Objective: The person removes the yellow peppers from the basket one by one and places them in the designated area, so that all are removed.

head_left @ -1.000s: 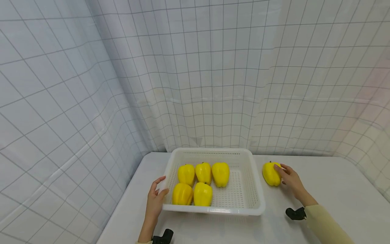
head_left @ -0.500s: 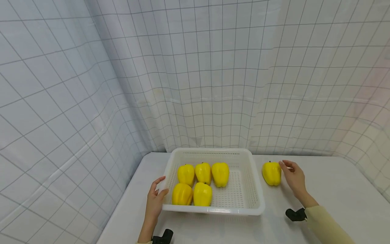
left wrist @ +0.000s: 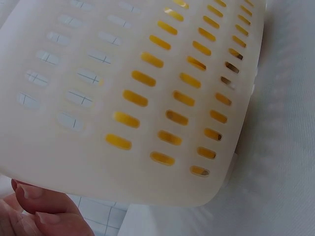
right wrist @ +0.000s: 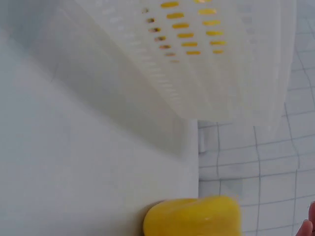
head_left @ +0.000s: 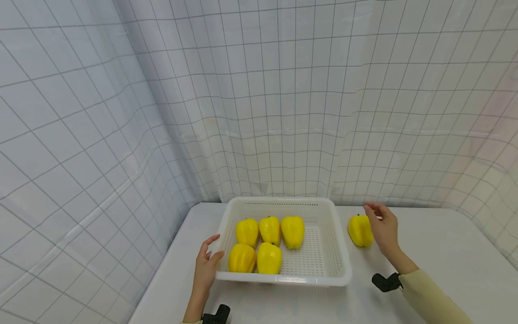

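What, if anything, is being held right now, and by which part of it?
The left grip holds the white basket by its left rim, toward the front corner. The right grip holds nothing, beside the loose yellow pepper.

Left hand [head_left: 205,268]: thumb and forefinger stand apart in a curve, above a left forearm [head_left: 196,304] that runs almost upright in the head view. Right hand [head_left: 385,227]: the fingers bend loosely near the thumb, and the sleeved right forearm [head_left: 432,296] slants inward.
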The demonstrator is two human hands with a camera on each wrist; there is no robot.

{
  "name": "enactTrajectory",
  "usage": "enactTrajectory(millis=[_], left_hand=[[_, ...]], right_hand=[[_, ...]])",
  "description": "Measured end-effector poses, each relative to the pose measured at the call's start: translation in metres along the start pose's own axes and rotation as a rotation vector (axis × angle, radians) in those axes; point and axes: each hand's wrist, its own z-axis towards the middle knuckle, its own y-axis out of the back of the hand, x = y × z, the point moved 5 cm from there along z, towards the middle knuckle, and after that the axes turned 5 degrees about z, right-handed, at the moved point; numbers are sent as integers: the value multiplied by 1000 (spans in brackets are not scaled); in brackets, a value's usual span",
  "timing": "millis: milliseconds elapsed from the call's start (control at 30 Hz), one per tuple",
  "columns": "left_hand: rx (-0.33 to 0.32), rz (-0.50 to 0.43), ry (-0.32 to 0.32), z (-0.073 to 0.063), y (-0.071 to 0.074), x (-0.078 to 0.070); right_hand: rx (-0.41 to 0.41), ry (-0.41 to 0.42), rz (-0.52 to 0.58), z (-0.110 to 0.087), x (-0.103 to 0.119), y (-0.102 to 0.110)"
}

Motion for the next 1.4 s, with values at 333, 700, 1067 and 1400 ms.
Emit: enactTrajectory(millis=[333, 700, 1067, 1400], left_hand=[[-2, -18, 3, 0, 2, -1], [-1, -12, 5, 0, 2, -1], [-1, -22, 6, 0, 2, 0], [0, -9, -20, -3, 0, -4]], right_hand=[[166, 114, 112, -6, 54, -27], [378, 197, 98, -33, 131, -53], [585, 196, 93, -29, 115, -91], [741, 194, -39, -25, 100, -119]])
